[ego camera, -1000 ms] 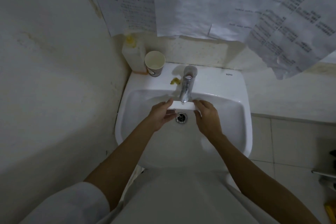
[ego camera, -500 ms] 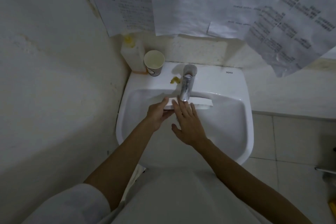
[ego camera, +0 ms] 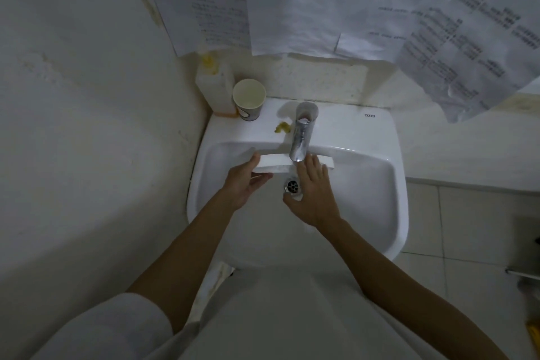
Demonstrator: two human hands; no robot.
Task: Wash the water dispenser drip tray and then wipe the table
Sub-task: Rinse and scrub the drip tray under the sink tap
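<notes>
The white drip tray (ego camera: 276,163) is a long flat piece held level inside the white sink (ego camera: 362,184), right under the chrome tap (ego camera: 301,137). My left hand (ego camera: 245,184) grips the tray's left end, thumb on top. My right hand (ego camera: 314,193) lies flat with fingers spread, fingertips resting on the tray just below the tap's spout. The tray's right end (ego camera: 328,161) sticks out past my right hand. The drain (ego camera: 292,186) shows between my hands.
A paper cup (ego camera: 249,99) and a plastic soap bottle (ego camera: 214,82) stand on the sink's back left ledge, with a yellow smear (ego camera: 283,127) beside the tap. Printed paper sheets (ego camera: 321,0) hang on the wall above. A wall closes in on the left.
My right hand let go of the tray's right end, opened flat and slid left to the tray's middle under the tap. The tray shifted up towards the spout. My left hand kept its grip.
</notes>
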